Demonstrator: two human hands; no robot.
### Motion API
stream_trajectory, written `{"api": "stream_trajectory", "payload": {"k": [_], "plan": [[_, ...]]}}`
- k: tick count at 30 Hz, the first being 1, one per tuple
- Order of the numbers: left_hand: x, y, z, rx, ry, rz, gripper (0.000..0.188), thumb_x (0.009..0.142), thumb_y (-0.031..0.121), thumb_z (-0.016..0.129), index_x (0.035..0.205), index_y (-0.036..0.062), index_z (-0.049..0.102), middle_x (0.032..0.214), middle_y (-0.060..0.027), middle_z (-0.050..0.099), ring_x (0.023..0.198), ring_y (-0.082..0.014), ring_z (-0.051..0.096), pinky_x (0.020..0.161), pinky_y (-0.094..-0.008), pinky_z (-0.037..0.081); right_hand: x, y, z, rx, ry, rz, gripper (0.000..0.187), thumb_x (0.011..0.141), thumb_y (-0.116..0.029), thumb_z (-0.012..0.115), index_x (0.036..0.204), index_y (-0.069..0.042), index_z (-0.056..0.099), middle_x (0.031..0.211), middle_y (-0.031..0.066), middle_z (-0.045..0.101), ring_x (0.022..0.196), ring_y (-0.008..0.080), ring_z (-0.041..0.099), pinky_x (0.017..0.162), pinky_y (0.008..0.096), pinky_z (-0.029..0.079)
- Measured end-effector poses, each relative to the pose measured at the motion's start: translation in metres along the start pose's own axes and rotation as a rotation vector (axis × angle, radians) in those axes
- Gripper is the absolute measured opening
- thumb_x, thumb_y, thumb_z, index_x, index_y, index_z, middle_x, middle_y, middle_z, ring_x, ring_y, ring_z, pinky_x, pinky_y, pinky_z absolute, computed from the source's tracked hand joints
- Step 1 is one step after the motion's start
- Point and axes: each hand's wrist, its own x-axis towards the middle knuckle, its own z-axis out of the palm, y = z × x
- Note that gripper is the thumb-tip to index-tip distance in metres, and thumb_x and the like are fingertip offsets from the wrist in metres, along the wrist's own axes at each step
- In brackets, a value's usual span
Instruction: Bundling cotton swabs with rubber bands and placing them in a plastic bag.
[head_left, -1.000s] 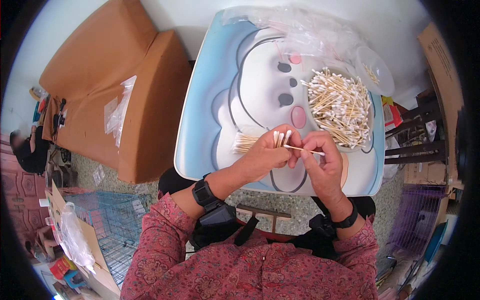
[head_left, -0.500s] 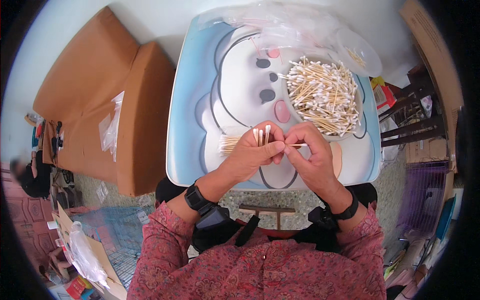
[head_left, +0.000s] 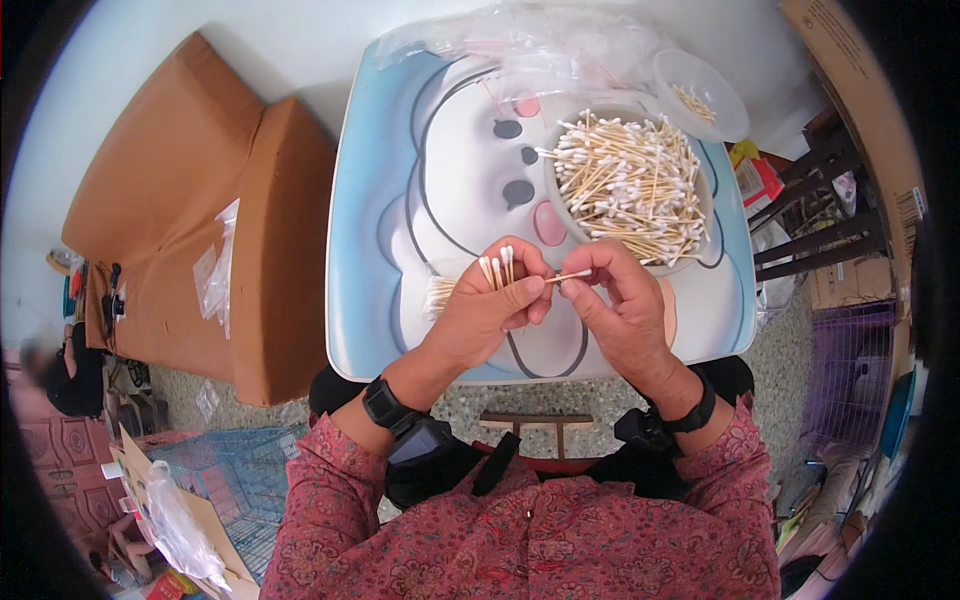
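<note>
My left hand (head_left: 490,305) is closed round a few cotton swabs (head_left: 497,268), whose white tips stick up above the fingers. Its thumb and forefinger also pinch one end of a single cotton swab (head_left: 568,277). My right hand (head_left: 622,300) has its thumb and fingertips at the other end of that swab, near the white tip. Just beyond the hands, to the right, a round bowl (head_left: 562,205) is heaped with loose cotton swabs (head_left: 630,185). Partly hidden behind my left hand, a bundle of swabs (head_left: 440,295) lies on the table.
The small table (head_left: 365,240) has a cartoon face printed on its top. Clear plastic bags (head_left: 560,50) lie along its far edge, beside a translucent lid (head_left: 735,115) holding some swabs. A brown sofa (head_left: 200,200) stands left, a dark wooden chair (head_left: 820,245) right. Another person (head_left: 70,375) appears far left.
The single swab between my hands now tilts upward to the right, with more of it exposed. Both hands stay close together; the whole view has shifted slightly.
</note>
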Motion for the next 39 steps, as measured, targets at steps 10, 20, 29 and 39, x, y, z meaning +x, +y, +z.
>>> {"api": "stream_trajectory", "payload": {"k": [10,20,29,39], "plan": [[-0.001,-0.004,0.003,-0.010,-0.049,-0.140,0.012,0.090,0.013,0.058,0.095,0.0072,0.049,0.073,-0.0011,0.053,0.060,-0.0083,0.050,0.046,-0.0179,0.033,-0.002,-0.002,0.002,0.068,0.075,-0.006,0.024,0.081,-0.002,0.062,0.103,-0.003,0.054,0.082,0.0032,0.058,0.072,0.0103,0.056,0.067,0.0239,0.046],[-0.003,-0.003,0.009,-0.038,-0.083,-0.220,0.015,0.092,0.014,0.053,0.105,0.0073,0.048,0.074,-0.0061,0.058,0.055,-0.0099,0.051,0.045,-0.0188,0.036,0.000,-0.010,-0.005,-0.182,0.057,-0.061,0.022,0.080,-0.004,0.063,0.100,-0.005,0.056,0.081,0.0042,0.057,0.068,0.0113,0.056,0.058,0.0253,0.044],[-0.010,0.002,0.012,0.210,-0.118,-0.293,0.031,0.096,0.022,0.048,0.122,0.0066,0.047,0.073,-0.0029,0.057,0.055,-0.0067,0.050,0.048,-0.0184,0.039,0.001,-0.017,-0.004,-0.287,-0.033,-0.195,0.013,0.079,-0.009,0.062,0.092,-0.010,0.065,0.088,0.0077,0.056,0.073,0.0222,0.059,0.063,0.0295,0.047],[-0.007,-0.005,0.014,0.226,-0.089,-0.124,0.022,0.095,0.021,0.047,0.105,0.0023,0.054,0.079,-0.0051,0.058,0.065,-0.0102,0.054,0.060,-0.0221,0.043,0.024,-0.024,-0.035,-0.629,0.116,-0.434,0.012,0.076,-0.007,0.063,0.088,-0.007,0.063,0.087,0.0089,0.059,0.080,0.0273,0.058,0.069,0.0362,0.047]]}}
